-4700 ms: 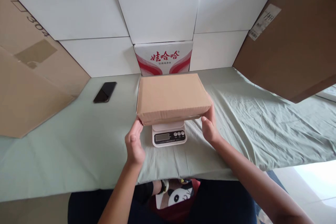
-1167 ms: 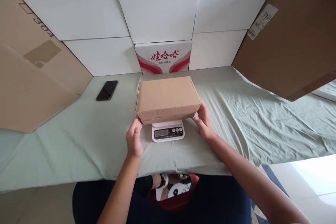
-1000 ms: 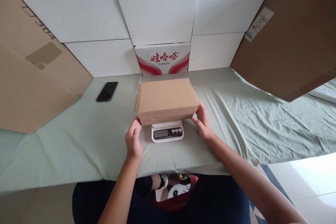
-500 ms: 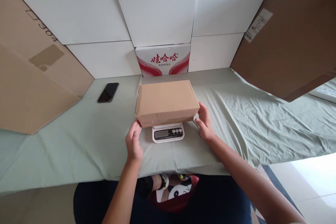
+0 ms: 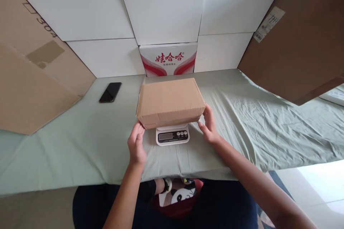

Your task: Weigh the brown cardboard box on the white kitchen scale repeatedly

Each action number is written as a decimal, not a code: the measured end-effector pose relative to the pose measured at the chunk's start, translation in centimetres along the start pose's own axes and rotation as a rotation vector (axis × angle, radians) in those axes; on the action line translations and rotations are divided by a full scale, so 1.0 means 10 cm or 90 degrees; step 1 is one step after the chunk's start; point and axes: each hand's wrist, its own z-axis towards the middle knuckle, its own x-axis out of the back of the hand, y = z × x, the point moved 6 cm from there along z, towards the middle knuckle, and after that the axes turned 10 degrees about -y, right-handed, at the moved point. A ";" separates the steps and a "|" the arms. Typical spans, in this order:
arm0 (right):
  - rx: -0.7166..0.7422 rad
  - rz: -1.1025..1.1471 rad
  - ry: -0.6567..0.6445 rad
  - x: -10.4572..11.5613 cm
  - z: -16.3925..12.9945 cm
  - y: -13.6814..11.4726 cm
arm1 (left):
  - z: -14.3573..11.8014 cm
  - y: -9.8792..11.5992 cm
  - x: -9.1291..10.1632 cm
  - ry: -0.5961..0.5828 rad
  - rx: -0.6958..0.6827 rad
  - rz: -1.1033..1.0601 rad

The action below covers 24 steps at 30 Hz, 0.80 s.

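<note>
A closed brown cardboard box [image 5: 170, 98] is over a small white digital scale [image 5: 172, 136], hiding the scale's platform. Only the scale's front panel shows, with a grey display and several round buttons. My left hand [image 5: 136, 145] holds the box's near left corner, fingertips under its lower edge. At the near right corner, my right hand [image 5: 209, 124] grips the box's side, with the thumb toward the front. Whether the underside rests fully on the platform cannot be seen.
A black phone [image 5: 110, 92] lies left of the box on the green cloth [image 5: 107, 143]. White panels [image 5: 163, 10] and a red-and-white carton [image 5: 168, 60] stand behind. Large cardboard sheets [image 5: 34, 64] flank the left, and another cardboard piece [image 5: 295, 43] the right.
The box appears slightly higher over the scale, and both hands keep their hold on it. My view has shifted a little; the phone and scale stay in place.
</note>
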 end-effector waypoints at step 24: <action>-0.106 0.114 0.036 -0.10 1.04 0.73 | 1.46 -0.55 -0.35 -0.050 0.082 0.018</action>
